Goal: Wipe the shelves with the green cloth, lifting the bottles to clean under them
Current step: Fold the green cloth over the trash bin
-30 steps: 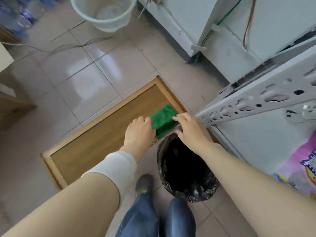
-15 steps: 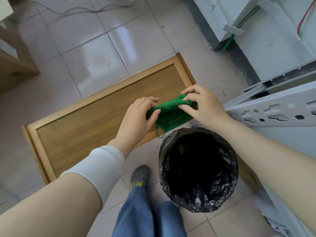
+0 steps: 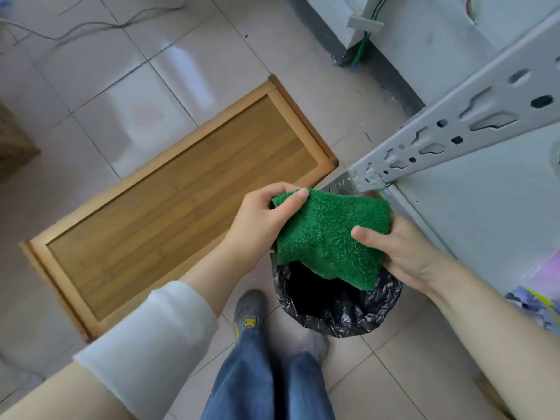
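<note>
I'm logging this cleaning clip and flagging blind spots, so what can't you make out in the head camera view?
Head view:
Bin contents: the interior is black, and the green cloth hangs over part of it.
Right hand: its fingers are under the cloth; only the thumb shows.
Shelf: cut off by the right edge; no bottles in frame.
Pink package: blurred, cropped at the edge.

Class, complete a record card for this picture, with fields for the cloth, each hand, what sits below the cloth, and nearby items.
Cloth: green cloth, folded, held by both hands
Left hand: pinches its upper left corner
Right hand: grips its right side, thumb on top
Below cloth: black-lined bin, open
Nearby: wooden panel on floor; grey shelf frame
</note>
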A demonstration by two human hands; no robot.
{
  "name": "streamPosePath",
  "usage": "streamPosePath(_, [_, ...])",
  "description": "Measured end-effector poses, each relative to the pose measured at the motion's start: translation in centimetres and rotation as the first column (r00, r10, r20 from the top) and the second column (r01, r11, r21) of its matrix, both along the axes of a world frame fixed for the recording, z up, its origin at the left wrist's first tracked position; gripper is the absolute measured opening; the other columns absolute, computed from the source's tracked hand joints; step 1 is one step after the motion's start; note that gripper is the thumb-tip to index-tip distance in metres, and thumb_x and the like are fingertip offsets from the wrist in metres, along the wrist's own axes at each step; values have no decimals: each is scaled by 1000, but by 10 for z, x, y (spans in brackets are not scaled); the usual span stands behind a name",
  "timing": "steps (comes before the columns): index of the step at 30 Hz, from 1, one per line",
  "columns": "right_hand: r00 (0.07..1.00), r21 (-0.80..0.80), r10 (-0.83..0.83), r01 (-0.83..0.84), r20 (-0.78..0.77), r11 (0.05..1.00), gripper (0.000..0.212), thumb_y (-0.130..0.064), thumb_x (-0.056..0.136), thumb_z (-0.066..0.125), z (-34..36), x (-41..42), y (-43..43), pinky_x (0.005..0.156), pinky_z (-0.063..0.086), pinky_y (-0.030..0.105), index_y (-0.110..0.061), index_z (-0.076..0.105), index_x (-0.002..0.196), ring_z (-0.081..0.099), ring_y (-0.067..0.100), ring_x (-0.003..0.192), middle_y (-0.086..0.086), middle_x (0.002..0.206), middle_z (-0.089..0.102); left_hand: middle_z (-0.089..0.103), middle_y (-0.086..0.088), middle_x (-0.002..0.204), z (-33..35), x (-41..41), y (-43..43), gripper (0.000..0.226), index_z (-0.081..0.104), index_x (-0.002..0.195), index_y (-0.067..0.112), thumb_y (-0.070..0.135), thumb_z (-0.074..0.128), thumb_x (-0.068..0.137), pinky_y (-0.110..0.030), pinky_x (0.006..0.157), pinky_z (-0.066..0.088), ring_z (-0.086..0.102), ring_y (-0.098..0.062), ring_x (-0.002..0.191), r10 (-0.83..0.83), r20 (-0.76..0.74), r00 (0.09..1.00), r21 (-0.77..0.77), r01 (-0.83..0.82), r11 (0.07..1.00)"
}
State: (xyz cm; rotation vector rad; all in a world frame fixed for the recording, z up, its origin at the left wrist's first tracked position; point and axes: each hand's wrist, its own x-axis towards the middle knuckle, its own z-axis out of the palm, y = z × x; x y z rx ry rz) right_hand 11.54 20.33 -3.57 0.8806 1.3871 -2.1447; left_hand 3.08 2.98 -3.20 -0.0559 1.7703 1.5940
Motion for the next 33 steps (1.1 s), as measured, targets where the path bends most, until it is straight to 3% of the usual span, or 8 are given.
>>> streamPosePath(6, [925, -291, -288, 355, 249, 889, 89, -40, 8, 92, -14, 71, -10, 55, 58, 32, -13, 68, 90, 73, 22, 73, 9, 82, 76, 70, -5, 90, -22, 41, 21, 18, 70, 76, 21, 37, 64, 80, -41, 93, 48, 66, -23, 89, -102, 255, 962, 26, 99, 995])
streamPosePath(11, [832, -343, -504, 554, 230, 758, 39, -37, 47, 82, -31, 121, -11, 61, 59, 38, -15, 77, 79, 72, 25, 80, 11, 89, 75, 66, -4, 83, -40, 73, 38, 17, 64, 89, 13, 28, 55, 90, -28, 74, 54, 63, -15, 76, -75, 239, 968, -11, 80, 997])
streamPosePath(14, [768, -335, -582, 640, 267, 691, 28, -31, 71, 55, -38, 149, -1, 61, 59, 39, -15, 77, 79, 72, 24, 80, 9, 91, 75, 67, -2, 93, -67, 96, 27, 13, 60, 98, 13, 22, 53, 92, -17, 73, 51, 61, -12, 85, 151, 51, 987, -282, -131, 950])
streamPosePath(17, [720, -350, -625, 693, 301, 631, 35, -32, 53, 69, -47, 172, 11, 58, 58, 39, -14, 77, 82, 72, 25, 85, 11, 98, 74, 53, -8, 127, -98, 121, 6, 41, 47, 124, 10, 26, 58, 88, -13, 88, 37, 51, -17, 113, 172, -169, 970, -584, -240, 776])
streamPosePath(21, [693, -310, -659, 721, 293, 620, 28, -31, 60, 63, -67, 194, 24, 55, 57, 34, -15, 78, 76, 72, 21, 81, 7, 94, 75, 43, -6, 141, -137, 131, -9, 68, 29, 141, 12, 38, 60, 85, -34, 99, 38, 47, -22, 122, 189, 112, 975, -555, -97, 826])
streamPosePath(26, [684, -215, -691, 729, 233, 650, 50, -34, 99, 12, -93, 208, 26, 113, 22, 44, -8, 25, 140, 24, 29, 138, 15, 148, 27, 57, -5, 125, -170, 123, -16, 51, 39, 136, 18, 37, 52, 91, -43, 91, 50, 59, -24, 101, 305, 348, 887, -408, -150, 901])
streamPosePath(30, [644, -275, -712, 764, 279, 584, 39, -45, 70, 58, -99, 205, 16, 68, 58, 36, -19, 75, 94, 68, 19, 98, 5, 111, 70, 56, -3, 129, -179, 114, -17, 59, 34, 140, 21, 43, 53, 88, -39, 80, 51, 58, -24, 99, 249, 373, 894, -409, -83, 909])
streamPosePath(33, [686, -291, -685, 726, 246, 623, 47, -39, 50, 79, -102, 202, 8, 73, 58, 40, -20, 75, 93, 68, 21, 98, 5, 110, 71, 57, 3, 119, -176, 104, -11, 67, 39, 138, 23, 58, 53, 82, -36, 79, 50, 57, -22, 101, 207, 370, 906, -410, -41, 911])
